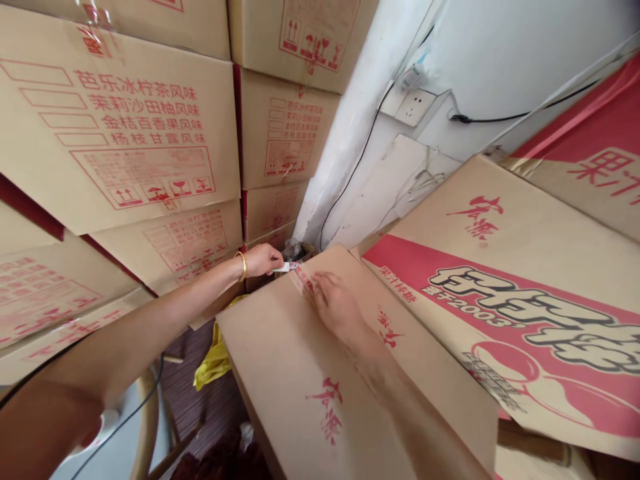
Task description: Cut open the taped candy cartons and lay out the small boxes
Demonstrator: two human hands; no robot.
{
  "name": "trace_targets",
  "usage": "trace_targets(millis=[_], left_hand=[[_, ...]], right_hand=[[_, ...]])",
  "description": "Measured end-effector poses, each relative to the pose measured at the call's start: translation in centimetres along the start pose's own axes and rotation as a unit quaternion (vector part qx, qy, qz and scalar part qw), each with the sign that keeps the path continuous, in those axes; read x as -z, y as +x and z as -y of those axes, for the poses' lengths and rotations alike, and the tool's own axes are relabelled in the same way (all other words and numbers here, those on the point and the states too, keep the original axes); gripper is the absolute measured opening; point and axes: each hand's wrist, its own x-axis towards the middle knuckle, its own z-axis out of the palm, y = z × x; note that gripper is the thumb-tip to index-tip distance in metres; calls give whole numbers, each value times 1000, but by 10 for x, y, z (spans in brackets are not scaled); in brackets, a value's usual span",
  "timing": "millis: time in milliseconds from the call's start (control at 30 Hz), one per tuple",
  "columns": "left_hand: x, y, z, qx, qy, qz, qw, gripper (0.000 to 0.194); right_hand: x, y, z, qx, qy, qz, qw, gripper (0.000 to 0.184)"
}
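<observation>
A closed cardboard carton (280, 333) with red characters lies in front of me, a strip of red-printed packing tape (303, 279) at its far end. My left hand (264, 260), with a gold bracelet on its wrist, is closed in a pinch just past the far left edge. Between its fingers is a small flat white piece (284, 267) that meets the end of the tape; I cannot tell exactly what it is. My right hand (336, 303) rests on the carton top, fingers stretched out over the tape and touching it.
Stacked cartons (150, 120) rise on the left. Another red-printed carton (480, 280) adjoins on the right. A power socket (415, 107) with black cables is on the wall. Below left are a yellow bag (214, 360) and a curved wooden chair part (146, 420).
</observation>
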Motion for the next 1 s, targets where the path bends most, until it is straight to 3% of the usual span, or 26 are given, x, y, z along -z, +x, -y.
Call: trace_targets(millis=[200, 367, 467, 600, 667, 1000], left_hand=[[-3, -18, -6, 48, 11, -69, 996, 31], [-8, -26, -8, 54, 36, -118, 991, 31], [-8, -17, 0, 52, -2, -90, 995, 30], [-2, 0, 12, 63, -103, 37, 992, 32], [-1, 6, 13, 57, -120, 73, 988, 33], [-11, 16, 10, 6, -69, 10, 998, 28]], right_hand=[[17, 58, -7, 12, -149, 120, 981, 37], [30, 75, -6, 71, -230, 147, 959, 21], [30, 88, -8, 105, -255, 160, 948, 15], [19, 104, -18, 98, -233, 170, 952, 12], [12, 106, -23, 91, -218, 159, 959, 13], [0, 102, -32, 111, -193, 106, 969, 17]])
